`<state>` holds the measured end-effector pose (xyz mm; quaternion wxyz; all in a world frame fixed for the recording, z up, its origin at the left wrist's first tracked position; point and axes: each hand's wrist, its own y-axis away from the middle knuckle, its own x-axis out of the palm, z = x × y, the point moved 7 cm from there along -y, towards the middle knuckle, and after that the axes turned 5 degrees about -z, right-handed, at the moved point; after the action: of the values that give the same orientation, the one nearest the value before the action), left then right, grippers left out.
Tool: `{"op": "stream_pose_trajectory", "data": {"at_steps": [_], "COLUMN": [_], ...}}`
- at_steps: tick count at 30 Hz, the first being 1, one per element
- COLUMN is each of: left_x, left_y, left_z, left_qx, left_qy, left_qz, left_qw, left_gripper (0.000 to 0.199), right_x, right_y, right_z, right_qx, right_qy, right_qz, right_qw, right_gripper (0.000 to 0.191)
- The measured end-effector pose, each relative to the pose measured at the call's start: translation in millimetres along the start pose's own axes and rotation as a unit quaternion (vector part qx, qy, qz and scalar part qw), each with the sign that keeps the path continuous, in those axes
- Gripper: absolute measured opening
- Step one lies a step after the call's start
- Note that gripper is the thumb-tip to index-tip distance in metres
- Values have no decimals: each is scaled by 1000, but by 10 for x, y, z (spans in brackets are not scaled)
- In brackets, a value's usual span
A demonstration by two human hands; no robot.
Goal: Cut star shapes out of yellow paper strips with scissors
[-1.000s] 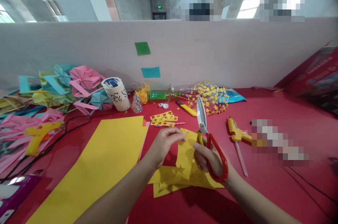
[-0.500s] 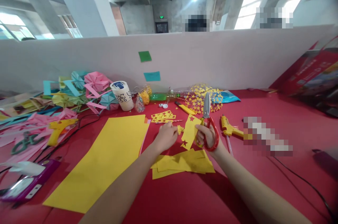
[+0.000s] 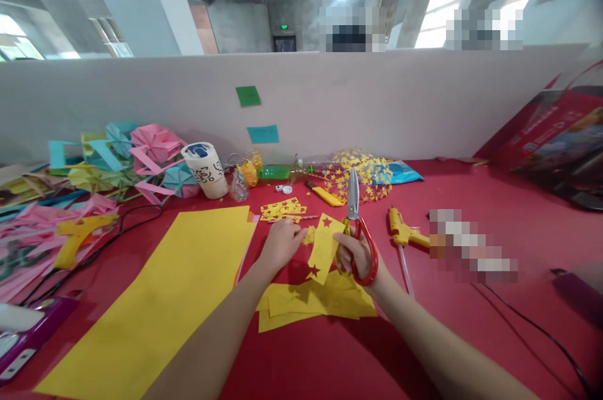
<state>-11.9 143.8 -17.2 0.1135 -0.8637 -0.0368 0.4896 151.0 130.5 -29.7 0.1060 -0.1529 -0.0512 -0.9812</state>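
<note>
My right hand (image 3: 357, 255) is closed around red-handled scissors (image 3: 368, 255), their blades pointing up. The same hand pinches a yellow paper strip (image 3: 325, 242) with star-shaped cutouts. My left hand (image 3: 282, 242) rests on the table with its fingers bent together, beside a small pile of yellow paper stars (image 3: 309, 235). Whether its fingertips pinch a star is hidden. Below the strip lie several overlapping yellow paper pieces (image 3: 301, 306). Punctured yellow scraps (image 3: 283, 206) sit beyond my left hand, next to a thin pink stick (image 3: 308, 218).
A large yellow sheet (image 3: 155, 287) lies left. Yellow glue guns lie on the left (image 3: 75, 240) and right (image 3: 400, 229), with trailing cords. Toward the partition (image 3: 179, 98) are a white cup (image 3: 205, 174), a yellow cutter (image 3: 326, 194), star-covered decoration (image 3: 360, 174) and folded paper flowers (image 3: 157, 141).
The view has shifted slightly, so things on the table appear further left. The strip has tilted and dropped slightly with my right hand. My left hand stays beside the stars.
</note>
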Motion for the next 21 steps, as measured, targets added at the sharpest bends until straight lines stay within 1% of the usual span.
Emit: {"op": "stream_pose_trajectory", "data": {"at_steps": [2,4,7,9,10,11,12,13,15,16,18,21], "left_x": [0,-9,-102,-177,-193,-185,-144,-107,-50,-30,-20,-23], "left_y": [-2,11,44,78,101,128,165,201,259,277,281,258], "left_z": [36,59,67,32,-8,-68,-142,-211,-336,-389,-445,-416], "left_qx": [-2,-3,-17,-29,-31,-28,-32,-41,-49,-50,-57,-93], "left_qy": [25,55,99,132,158,196,278,336,387,405,437,477], "left_qz": [6,16,5,-1,9,33,76,109,147,156,145,119], "left_qw": [1000,998,995,991,987,980,957,935,909,900,886,866], "left_gripper": [43,40,31,33,37,40,42,41,33,31,26,23], "right_x": [-6,-23,-55,-71,-75,-76,-74,-68,-47,-34,-17,-23], "right_y": [-9,-21,-43,-61,-68,-73,-75,-74,-59,-48,-22,5], "right_z": [-28,-35,-31,-35,-40,-46,-54,-60,-65,-62,-44,-2], "right_qx": [1,-3,-9,-13,-14,-15,-16,-16,-18,-19,-25,-32], "right_qy": [3,1,-4,-5,-6,-6,-7,-6,-1,3,16,49], "right_qz": [-3,-10,-21,-25,-27,-27,-27,-27,-22,-18,-13,-12], "right_qw": [1000,1000,1000,1000,1000,999,999,999,1000,1000,999,998], "right_gripper": [49,48,48,48,48,48,48,48,49,49,50,52]}}
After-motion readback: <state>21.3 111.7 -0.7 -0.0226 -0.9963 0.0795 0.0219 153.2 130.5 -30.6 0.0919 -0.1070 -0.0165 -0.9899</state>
